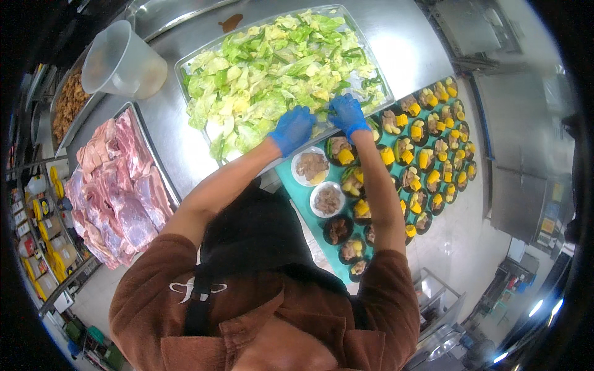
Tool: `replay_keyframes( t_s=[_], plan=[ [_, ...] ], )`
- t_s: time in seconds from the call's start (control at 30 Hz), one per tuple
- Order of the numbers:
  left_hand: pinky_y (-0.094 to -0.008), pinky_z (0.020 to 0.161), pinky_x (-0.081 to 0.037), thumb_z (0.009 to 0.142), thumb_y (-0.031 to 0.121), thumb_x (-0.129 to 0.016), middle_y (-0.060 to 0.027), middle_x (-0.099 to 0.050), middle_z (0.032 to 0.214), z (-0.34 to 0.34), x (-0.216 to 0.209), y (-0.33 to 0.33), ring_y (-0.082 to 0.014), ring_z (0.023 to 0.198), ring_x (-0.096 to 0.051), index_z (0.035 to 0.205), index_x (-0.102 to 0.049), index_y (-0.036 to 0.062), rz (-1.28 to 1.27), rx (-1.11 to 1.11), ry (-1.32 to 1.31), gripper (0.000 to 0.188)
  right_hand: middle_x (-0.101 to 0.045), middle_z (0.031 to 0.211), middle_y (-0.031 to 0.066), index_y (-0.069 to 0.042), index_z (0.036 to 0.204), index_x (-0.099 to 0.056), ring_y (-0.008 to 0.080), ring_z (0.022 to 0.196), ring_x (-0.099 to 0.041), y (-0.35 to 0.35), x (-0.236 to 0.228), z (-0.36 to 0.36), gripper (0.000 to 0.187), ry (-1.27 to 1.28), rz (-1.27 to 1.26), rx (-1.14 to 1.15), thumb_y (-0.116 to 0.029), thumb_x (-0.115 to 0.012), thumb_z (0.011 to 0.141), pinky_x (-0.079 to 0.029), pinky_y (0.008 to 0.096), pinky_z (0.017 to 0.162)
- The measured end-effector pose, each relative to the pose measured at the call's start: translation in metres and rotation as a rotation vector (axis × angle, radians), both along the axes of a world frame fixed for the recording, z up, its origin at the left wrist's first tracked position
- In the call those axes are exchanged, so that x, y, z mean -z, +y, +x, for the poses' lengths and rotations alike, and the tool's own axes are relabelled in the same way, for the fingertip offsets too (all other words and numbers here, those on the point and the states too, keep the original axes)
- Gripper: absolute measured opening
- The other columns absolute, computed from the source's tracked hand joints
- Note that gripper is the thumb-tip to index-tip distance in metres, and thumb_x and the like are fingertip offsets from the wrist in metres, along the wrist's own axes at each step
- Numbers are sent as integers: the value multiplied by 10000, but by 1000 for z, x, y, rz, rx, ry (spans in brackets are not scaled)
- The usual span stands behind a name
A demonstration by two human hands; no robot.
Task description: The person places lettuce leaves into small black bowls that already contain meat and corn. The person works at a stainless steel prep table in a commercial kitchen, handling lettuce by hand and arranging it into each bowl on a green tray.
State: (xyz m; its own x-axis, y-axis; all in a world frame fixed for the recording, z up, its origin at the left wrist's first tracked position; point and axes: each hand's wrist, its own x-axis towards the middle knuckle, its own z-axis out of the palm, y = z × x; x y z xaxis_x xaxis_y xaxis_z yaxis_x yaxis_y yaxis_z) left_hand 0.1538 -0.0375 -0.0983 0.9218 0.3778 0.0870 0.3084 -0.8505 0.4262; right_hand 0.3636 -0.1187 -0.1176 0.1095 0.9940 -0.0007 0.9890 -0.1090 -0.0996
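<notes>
Chopped green cabbage leaves [266, 80], mixed with darker green strips, cover a large metal tray [371, 52] on the steel counter. Both of my hands wear blue gloves and work at the tray's near edge. My left hand [293, 130] is curled in at the leaves, its fingertips partly hidden. Just to its right, my right hand [348, 115] points its bent fingers down into the leaves by the tray's near right corner. The fingers of each hand look closed on cabbage leaves. My right forearm passes over several filled bowls.
Several black bowls of meat and yellow corn [426, 158] stand on a teal surface [301, 193] at the right. Two white bowls [327, 199] hold meat. On the left are a tray of raw meat [120, 185], a translucent bucket [120, 65] and a pan of brown food [70, 106].
</notes>
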Motion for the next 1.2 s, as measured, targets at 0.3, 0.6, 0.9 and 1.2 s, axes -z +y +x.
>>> replay_keyframes(
  t_s=[0.3, 0.6, 0.9, 1.2],
  plan=[
    [-420, 682, -522, 784, 95, -591, -150, -618, 930, 51, 13, 11, -307, 896, -617, 854, -684, 44, 228, -61, 98, 127, -648, 933, 119, -118, 949, -652, 320, 992, -558, -8, 4, -10, 251, -33, 85, 34, -207, -715, 723, -455, 453, 847],
    [-454, 733, -540, 727, 141, -654, -220, -650, 891, 61, 15, 23, -386, 869, -626, 854, -709, 35, 165, 142, 151, 174, -662, 893, 91, -86, 944, -632, 223, 838, -627, -31, 21, -15, 135, 1042, 535, 730, -167, -677, 846, -510, 343, 718],
    [-302, 679, -478, 773, 261, -716, -64, -683, 788, 66, 5, 59, -118, 708, -581, 880, -727, 20, -852, -242, 67, 263, -621, 996, 20, -121, 1082, -595, 159, 865, -589, -13, 0, -50, 199, 1957, 462, 971, -230, -619, 917, -497, 331, 736],
    [-274, 699, -468, 867, 195, -662, -38, -694, 871, 70, -13, 63, -96, 763, -577, 963, -720, 24, -1108, -258, -168, 204, -619, 1010, 2, -152, 1103, -588, 146, 876, -567, 12, -5, -48, 183, 2027, 461, 922, -234, -605, 941, -497, 356, 769]
  ],
)
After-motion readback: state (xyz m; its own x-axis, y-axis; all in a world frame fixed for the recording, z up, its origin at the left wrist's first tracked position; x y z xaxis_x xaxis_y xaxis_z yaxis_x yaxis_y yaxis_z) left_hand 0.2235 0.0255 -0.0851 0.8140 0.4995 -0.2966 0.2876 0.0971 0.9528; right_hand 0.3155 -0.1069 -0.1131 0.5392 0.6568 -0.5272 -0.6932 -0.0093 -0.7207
